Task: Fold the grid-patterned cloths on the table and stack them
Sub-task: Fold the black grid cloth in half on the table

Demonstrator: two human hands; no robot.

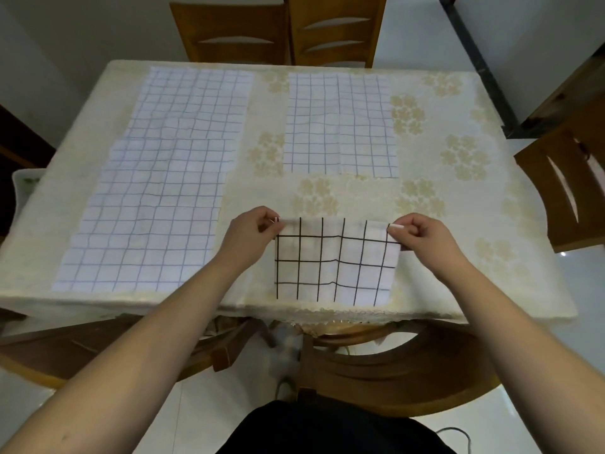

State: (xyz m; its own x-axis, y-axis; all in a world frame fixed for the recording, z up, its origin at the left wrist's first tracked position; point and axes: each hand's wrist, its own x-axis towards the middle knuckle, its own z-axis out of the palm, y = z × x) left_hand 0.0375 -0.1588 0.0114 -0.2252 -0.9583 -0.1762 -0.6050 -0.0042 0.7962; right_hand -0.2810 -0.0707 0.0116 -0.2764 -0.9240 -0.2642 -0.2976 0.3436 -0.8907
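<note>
Two hands' grip (252, 234) (422, 237) on a square, crisp black-gridded cloth (334, 267)

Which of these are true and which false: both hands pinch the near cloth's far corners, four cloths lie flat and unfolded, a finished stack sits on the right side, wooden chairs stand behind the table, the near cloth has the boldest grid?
1. Both hands, left hand and right hand, pinch the far corners of the white cloth with bold black grid. True.
2. Four cloths lie flat, unfolded. False: three show, two overlapping pale-grid cloths at left and one at centre-right.
3. A finished stack sits on the right side. False: only cream floral tablecloth shows there.
4. Wooden chairs stand behind the table. True.
5. The near cloth has the boldest grid. True.
</note>
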